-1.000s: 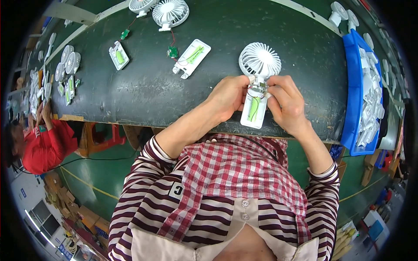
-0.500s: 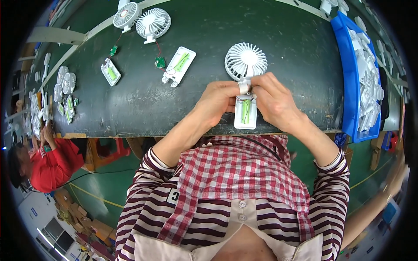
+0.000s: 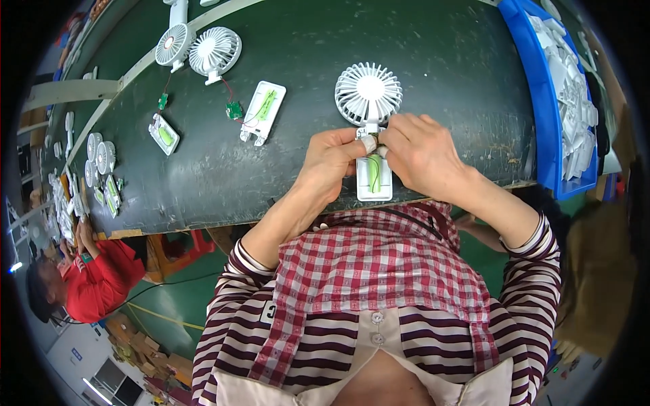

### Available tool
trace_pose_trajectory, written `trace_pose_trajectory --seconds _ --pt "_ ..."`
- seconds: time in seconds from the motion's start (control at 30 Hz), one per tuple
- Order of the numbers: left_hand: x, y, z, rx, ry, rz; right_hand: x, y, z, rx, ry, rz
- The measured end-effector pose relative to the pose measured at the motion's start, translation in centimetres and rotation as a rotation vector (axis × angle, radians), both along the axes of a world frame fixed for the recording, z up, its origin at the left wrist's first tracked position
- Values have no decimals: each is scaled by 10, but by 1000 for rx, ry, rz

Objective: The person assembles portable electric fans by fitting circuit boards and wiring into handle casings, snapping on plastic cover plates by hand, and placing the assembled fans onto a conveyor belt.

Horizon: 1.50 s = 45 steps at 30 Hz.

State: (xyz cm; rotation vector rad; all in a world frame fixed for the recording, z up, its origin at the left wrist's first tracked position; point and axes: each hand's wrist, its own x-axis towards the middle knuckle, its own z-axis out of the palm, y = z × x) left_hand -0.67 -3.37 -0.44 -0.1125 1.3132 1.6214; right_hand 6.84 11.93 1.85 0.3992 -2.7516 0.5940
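Observation:
A white handheld fan lies at the table's near edge, its round caged head (image 3: 369,93) pointing away from me. Below the head is the open white handle shell (image 3: 366,193), with a green battery (image 3: 374,174) and thin wires inside. My left hand (image 3: 328,161) grips the shell's upper left side, its white-wrapped thumb pressing near the fan's neck. From the other side, my right hand (image 3: 425,157) has its fingertips pinched together at the same joint. The fingers cover most of that spot, and any small part between the right fingertips is hidden.
Two more fan heads (image 3: 215,51) (image 3: 174,44) lie at the far left, wired to green circuit boards (image 3: 233,110) and open handle shells (image 3: 263,114). A blue bin (image 3: 547,101) of white plastic parts stands at right. A person in red (image 3: 105,284) works at far left.
The handle shell now sits up against the fan's neck, and my fingers have closed in over the joint. The whole view has shifted slightly. A person's arm at the right edge is gone.

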Motion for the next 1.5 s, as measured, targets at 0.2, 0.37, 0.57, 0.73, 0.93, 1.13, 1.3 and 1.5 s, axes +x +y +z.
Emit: trace_pose_trajectory --seconds 0.2,0.37,0.57,0.73,0.93,1.13,1.3,1.5 --pt "0 3 2 -76 -59 37 -2 -3 -4 0 -11 -24" --pt "-4 -3 1 83 -119 -40 -1 3 -2 21 -108 -37" --pt "-8 -17 -10 494 -415 -62 2 6 0 -153 -123 -58" --pt "-8 -14 -5 307 -221 -107 4 4 1 -144 -152 -62" --pt "-5 -3 4 34 -123 -116 9 -1 -7 -13 -124 -64" --pt "4 9 9 -217 60 -60 7 -2 -11 84 -56 -19" --pt "-2 12 4 -133 -2 -80 2 7 -15 59 -53 11" --pt "-17 5 4 127 -187 -165 5 7 -1 -37 23 -9"
